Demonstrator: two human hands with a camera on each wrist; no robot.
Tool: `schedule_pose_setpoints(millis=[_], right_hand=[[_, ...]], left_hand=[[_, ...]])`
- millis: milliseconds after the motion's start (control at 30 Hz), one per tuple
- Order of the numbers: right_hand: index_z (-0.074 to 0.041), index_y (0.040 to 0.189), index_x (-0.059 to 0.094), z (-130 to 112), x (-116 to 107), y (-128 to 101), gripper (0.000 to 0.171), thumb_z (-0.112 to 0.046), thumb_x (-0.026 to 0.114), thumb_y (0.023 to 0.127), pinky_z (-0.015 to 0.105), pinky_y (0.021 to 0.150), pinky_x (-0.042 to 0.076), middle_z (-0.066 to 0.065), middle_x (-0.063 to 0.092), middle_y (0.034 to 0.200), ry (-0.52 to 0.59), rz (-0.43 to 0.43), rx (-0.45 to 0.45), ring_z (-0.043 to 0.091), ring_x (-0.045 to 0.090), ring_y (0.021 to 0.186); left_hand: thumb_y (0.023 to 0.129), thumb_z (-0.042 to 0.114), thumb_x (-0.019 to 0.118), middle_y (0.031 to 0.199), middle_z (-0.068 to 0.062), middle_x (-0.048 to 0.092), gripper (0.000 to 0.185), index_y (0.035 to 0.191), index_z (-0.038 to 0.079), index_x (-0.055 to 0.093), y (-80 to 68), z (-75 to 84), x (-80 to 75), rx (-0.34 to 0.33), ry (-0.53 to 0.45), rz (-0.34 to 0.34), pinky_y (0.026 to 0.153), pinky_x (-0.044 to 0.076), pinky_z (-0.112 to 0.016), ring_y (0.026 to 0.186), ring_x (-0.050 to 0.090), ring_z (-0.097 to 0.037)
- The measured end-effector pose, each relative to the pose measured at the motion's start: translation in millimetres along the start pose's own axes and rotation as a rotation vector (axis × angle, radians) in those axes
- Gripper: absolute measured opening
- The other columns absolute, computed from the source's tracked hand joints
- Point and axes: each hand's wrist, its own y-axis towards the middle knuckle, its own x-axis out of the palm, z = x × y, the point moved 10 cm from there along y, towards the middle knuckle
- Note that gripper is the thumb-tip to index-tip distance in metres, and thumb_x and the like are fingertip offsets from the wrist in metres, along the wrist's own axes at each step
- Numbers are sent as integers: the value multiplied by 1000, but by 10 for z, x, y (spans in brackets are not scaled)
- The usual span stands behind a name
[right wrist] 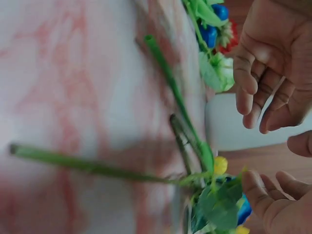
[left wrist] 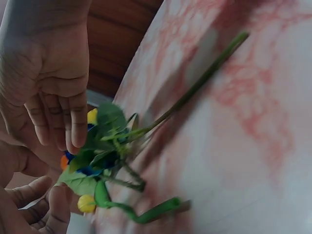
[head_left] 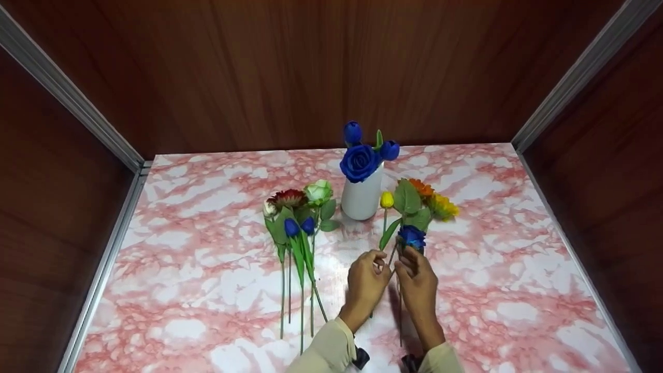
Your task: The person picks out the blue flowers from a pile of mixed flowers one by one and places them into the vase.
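Blocking much of the right-hand bunch (head_left: 414,217), the two hands meet at its lower end, so just where fingers touch stems is hard to read from the head view. The left hand (head_left: 366,282) has its fingers bent toward the thin stem of the yellow bud (head_left: 387,199), yet the left wrist view shows those fingers fairly straight and hanging over the leaves, so whether it pinches anything I cannot tell. The right hand (head_left: 417,282) lies just beside it, fingers loosely curved behind the blue rose (head_left: 412,236); the right wrist view shows its palm wide with nothing clasped. Both wrist views are blurred, and the flower heads there run together into patches of colour. Both forearms are cut off by the lower edge of the head view.

This bunch lies on the pink marbled table (head_left: 518,259), just right of the white vase (head_left: 361,198). In it I count one yellow bud, one blue rose, one orange flower (head_left: 422,187) and one yellow-orange flower (head_left: 444,206); more may lie under the leaves.

The vase stands upright near the back of the table and holds three blue flowers (head_left: 360,161): one full rose and two buds.

Left of the vase lies a second bunch (head_left: 298,217), well apart from the hands: one dark red flower, one pale green rose, one small whitish bud and two blue buds, with several stems running toward the near edge.
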Motion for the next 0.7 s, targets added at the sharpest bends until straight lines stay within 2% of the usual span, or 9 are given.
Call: schedule_pose_setpoints(millis=[133,300,433,567,700], right_hand=[[13,125,54,54,-123,-16,37,7,62,89,13,78,47,32,60,115,27,42,26,43,61,103],[9,122,59,236,-213,-7,34,6,61,88,10,76,46,26,64,113,-66,82,29,36,64,99],[8,120,61,345,-231,-1,34,6,60,86,11,75,46,24,65,112,-144,90,34,35,65,98],[6,118,63,428,-214,4,33,3,60,85,20,74,48,21,67,107,-240,60,57,32,66,94],[3,117,65,492,-192,1,31,2,61,86,31,76,49,18,70,103,-305,21,75,28,65,91]], left_hand=[[75,8,71,79,3,64,18,94,8,71,-56,-32,97,-9,8,-46,61,46,-20,63,57,-1],[76,7,72,77,1,64,18,94,6,71,-125,-60,240,-10,44,-115,60,46,-22,64,56,-3],[74,8,72,71,6,61,15,90,10,72,-199,-64,358,2,125,-155,54,43,-22,61,54,-5],[72,9,74,66,8,59,10,81,13,70,-272,-72,479,15,186,-200,49,39,-21,58,51,-5],[70,6,75,65,9,57,15,76,16,66,-313,-86,571,21,203,-236,49,38,-20,58,50,-4]])
